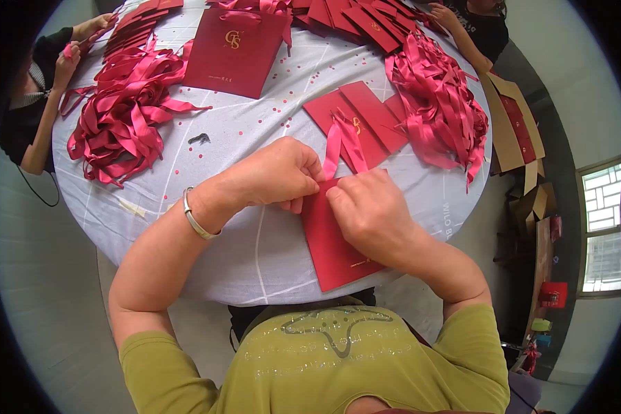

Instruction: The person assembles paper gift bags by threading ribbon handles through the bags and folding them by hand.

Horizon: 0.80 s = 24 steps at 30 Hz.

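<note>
A flat red bag [332, 241] is held at its top edge by both hands, lying on the grey-white cloth of the round table [255, 255] with its lower end hanging over the near rim. The right hand [369, 210] is closed on the bag's top edge, thumb and fingers pinched together on it; the left hand [272, 172] is curled shut just left of that, its fingertips pressed to the same edge where a pink ribbon [338, 145] is gathered. Whether the ribbon itself is clamped by the left fingers or only touched cannot be told. A silver bangle [196, 221] is worn on the left wrist. From the pinch the ribbon's two tails run up and away, lying across a small stack of flat red bags [366, 114] just beyond the hands. Right of that stack, a heap of pink ribbons [438, 103] is piled. Left of the hands and well apart, a second ribbon heap [121, 117] is spread. Beyond the grip, a larger red bag [231, 52] with a gold emblem lies flat. Farther still, rows of red bags [366, 21] are fanned along the far edge. Another person's hand [69, 58] is seen at the far left, and one more [445, 15] at the far right. Off the table to the right, a brown carton [510, 121] is standing open.
</note>
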Each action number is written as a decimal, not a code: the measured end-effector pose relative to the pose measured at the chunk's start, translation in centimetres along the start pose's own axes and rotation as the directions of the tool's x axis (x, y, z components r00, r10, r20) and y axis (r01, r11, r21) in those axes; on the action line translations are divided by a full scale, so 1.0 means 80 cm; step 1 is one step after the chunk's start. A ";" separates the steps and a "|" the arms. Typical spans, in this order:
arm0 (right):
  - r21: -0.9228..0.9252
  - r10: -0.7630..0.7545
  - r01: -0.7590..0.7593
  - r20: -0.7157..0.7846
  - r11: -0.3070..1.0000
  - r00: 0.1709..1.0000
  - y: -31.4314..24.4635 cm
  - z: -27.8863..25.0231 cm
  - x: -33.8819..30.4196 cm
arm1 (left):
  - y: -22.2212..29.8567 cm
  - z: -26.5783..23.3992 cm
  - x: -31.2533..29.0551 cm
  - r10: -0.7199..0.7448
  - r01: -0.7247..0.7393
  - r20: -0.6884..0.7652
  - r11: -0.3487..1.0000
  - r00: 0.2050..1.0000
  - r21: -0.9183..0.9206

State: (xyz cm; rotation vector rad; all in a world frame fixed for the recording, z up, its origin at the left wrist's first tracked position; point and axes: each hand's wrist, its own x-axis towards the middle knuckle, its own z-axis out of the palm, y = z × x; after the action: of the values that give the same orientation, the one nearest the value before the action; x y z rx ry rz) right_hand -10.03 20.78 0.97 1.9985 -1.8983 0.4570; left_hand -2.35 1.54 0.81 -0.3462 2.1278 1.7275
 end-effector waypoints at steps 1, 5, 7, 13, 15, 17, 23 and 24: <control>-0.088 -0.007 0.011 0.045 0.996 0.999 -0.008 -0.001 0.002 | 0.000 0.001 0.000 0.001 -0.001 0.002 1.000 1.000 0.002; -0.126 0.038 -0.032 0.051 0.991 0.998 -0.012 0.010 0.008 | -0.001 0.002 0.001 0.033 -0.033 -0.037 0.999 0.999 0.004; -0.069 0.084 -0.081 0.037 0.994 0.996 -0.008 0.014 0.007 | -0.001 0.002 0.001 0.029 -0.029 -0.040 1.000 0.999 0.009; 0.378 0.469 -0.588 0.363 0.715 0.805 0.012 -0.001 0.017 | 0.000 0.003 -0.004 0.018 -0.017 -0.021 0.998 1.000 0.065; 0.362 0.446 -0.563 0.360 0.743 0.819 0.013 -0.005 0.018 | 0.003 0.004 -0.005 0.014 -0.012 -0.024 0.996 1.000 0.090; 0.348 0.428 -0.543 0.355 0.764 0.831 0.016 -0.010 0.020 | 0.008 0.008 -0.009 0.037 -0.035 -0.022 0.994 0.999 0.102; 0.547 0.336 -0.684 0.606 0.484 0.722 0.040 -0.049 0.023 | 0.018 0.015 -0.018 0.117 -0.113 -0.012 0.978 0.993 0.174; 0.555 0.298 -0.642 0.587 0.529 0.753 0.050 -0.048 0.016 | 0.019 0.015 -0.018 0.096 -0.091 -0.025 0.982 0.995 0.168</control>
State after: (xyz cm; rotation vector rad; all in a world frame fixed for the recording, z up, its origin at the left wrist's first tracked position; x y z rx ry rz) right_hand -13.98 21.27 5.08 2.0674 -2.9545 1.1999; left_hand -1.53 3.00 2.60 -0.2323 2.3277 1.5880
